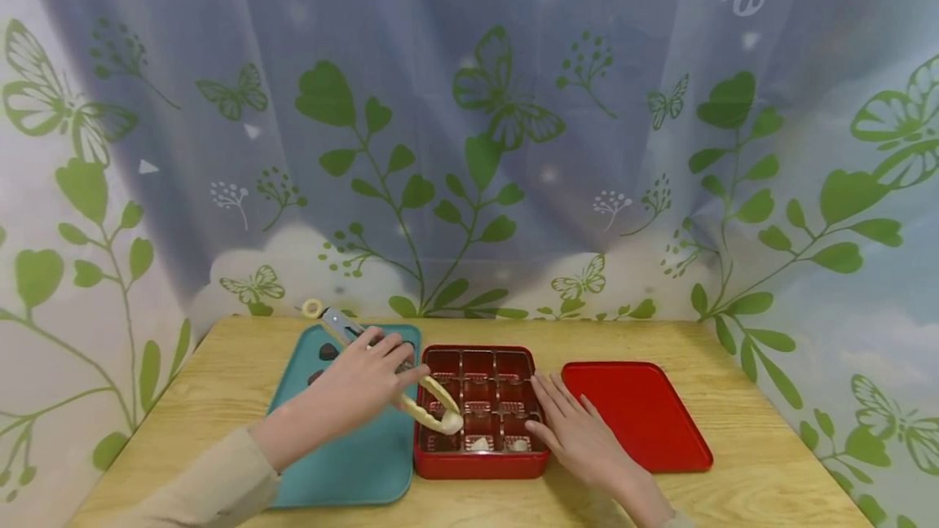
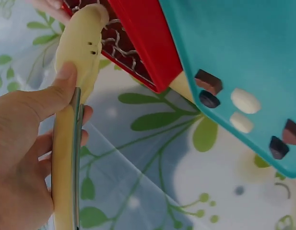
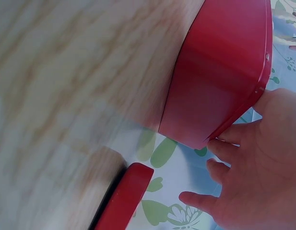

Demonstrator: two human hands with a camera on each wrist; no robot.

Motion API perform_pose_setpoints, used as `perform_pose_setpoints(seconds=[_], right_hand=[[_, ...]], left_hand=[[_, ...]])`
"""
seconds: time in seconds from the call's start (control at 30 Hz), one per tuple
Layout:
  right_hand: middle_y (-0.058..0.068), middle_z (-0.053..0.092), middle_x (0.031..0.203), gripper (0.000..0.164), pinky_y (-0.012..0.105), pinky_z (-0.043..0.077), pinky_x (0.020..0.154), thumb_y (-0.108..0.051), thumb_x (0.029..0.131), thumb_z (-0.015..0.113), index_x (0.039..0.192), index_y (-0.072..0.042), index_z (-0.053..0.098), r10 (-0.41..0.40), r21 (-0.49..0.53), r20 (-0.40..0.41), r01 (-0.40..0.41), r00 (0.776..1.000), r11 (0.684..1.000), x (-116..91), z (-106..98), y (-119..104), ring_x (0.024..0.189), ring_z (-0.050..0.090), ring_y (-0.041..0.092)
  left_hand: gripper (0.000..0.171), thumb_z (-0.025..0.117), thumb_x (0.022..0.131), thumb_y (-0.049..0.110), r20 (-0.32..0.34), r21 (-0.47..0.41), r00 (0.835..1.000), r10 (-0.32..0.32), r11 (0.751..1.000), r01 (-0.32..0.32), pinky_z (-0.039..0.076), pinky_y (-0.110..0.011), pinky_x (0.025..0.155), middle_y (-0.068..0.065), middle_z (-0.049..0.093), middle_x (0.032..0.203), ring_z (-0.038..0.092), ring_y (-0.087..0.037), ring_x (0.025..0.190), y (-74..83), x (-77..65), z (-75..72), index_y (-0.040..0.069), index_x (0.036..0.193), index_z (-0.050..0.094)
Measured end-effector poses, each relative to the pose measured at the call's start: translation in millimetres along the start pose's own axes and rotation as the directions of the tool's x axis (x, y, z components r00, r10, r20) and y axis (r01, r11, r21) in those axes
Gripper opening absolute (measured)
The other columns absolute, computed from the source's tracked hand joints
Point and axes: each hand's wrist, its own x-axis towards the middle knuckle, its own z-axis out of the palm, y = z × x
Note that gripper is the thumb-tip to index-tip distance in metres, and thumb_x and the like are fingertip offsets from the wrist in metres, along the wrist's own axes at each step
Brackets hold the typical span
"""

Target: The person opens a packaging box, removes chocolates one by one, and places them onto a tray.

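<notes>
My left hand (image 1: 367, 377) grips a pair of yellow-tipped tongs (image 1: 418, 411). Their tips pinch a white chocolate-like piece (image 1: 451, 422) over the front left compartment of a red box (image 1: 480, 465). A clear divided insert lines the box, and white pieces lie in its front middle (image 1: 480, 444) and front right (image 1: 519, 446) compartments. In the left wrist view the thumb presses along the tongs (image 2: 64, 158). Fingers extended, my right hand (image 1: 579, 434) rests against the box's right side; the right wrist view has fingertips at the red rim (image 3: 263, 88).
Left of the box lies a teal tray (image 1: 352, 471); in the left wrist view it carries several dark pieces (image 2: 208, 81) and white pieces (image 2: 245, 100). A red lid (image 1: 631, 414) lies on the wooden table (image 1: 734, 398) at right. A patterned curtain (image 1: 469, 186) hangs behind.
</notes>
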Motion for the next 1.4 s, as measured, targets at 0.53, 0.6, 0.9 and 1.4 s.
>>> perform_pose_setpoints(seconds=[0.53,0.6,0.9,1.4], right_hand=[[0.001,0.015,0.153,0.068,0.057,0.020,0.108,-0.055,0.093,0.036,0.148,-0.018,0.019,0.012,-0.011,-0.008,-0.012,1.000,1.000,0,-1,-1,0.141,0.012,0.020],[0.001,0.015,0.153,0.069,0.057,0.020,0.108,-0.056,0.093,0.035,0.148,-0.018,0.019,0.013,-0.013,-0.008,-0.013,1.000,1.000,-1,0,-1,0.141,0.013,0.020],[0.001,0.013,0.153,0.070,0.058,0.017,0.108,-0.057,0.093,0.034,0.148,-0.017,0.018,0.021,-0.017,0.000,-0.021,1.000,1.000,-2,2,1,0.141,0.011,0.021],[0.002,0.012,0.153,0.070,0.057,0.019,0.108,-0.057,0.093,0.033,0.148,-0.017,0.016,0.010,-0.016,0.007,-0.010,1.000,1.000,0,-1,-4,0.141,0.011,0.022]], left_hand=[[0.052,0.072,0.069,0.043,-0.091,-0.073,0.955,-0.282,0.958,0.276,0.041,-0.044,0.082,0.001,0.058,0.100,0.051,-0.021,0.093,-31.9,-61.4,10.8,0.026,0.118,0.063],[0.052,0.074,0.067,0.043,-0.102,-0.061,0.947,-0.304,0.952,0.299,0.042,-0.045,0.080,0.000,0.058,0.099,0.051,-0.022,0.092,-37.7,-74.1,14.1,0.026,0.116,0.064],[0.050,0.075,0.064,0.041,-0.068,0.008,0.940,-0.335,0.942,0.337,0.041,-0.045,0.075,-0.002,0.057,0.090,0.051,-0.026,0.086,-59.2,-125.8,24.1,0.022,0.110,0.067],[0.040,0.073,0.068,0.035,0.121,0.090,0.942,-0.313,0.949,0.304,0.041,-0.044,0.072,-0.007,0.060,0.091,0.054,-0.029,0.087,-60.3,-146.8,22.2,0.018,0.104,0.068]])
